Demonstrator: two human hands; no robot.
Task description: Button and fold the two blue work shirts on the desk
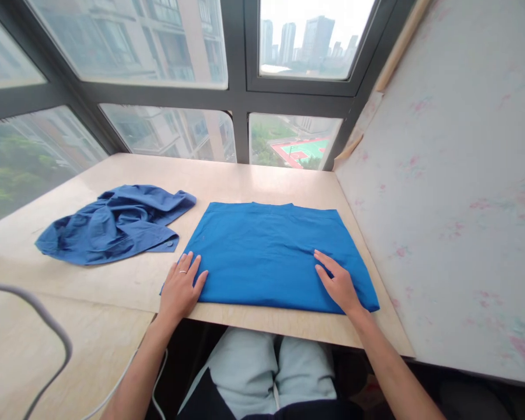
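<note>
A bright blue piece of cloth [262,256], folded into a wide rectangle, lies flat on the wooden table in front of me. It may be a garment, but its kind does not show. My left hand [181,286], with a ring on one finger, rests palm down on its near left corner, fingers spread. Toward the right side, my right hand [336,281] lies on the same cloth with its fingers stretched out and the thumb apart. Small wrinkles show in the fabric near the right fingertips. Neither hand grips anything.
A crumpled darker blue garment [118,224] lies on the table [227,178] to the left. A grey cable [63,338] curves over the near left surface. Windows [240,128] close off the back, and a floral-papered wall panel [441,192] stands along the right edge.
</note>
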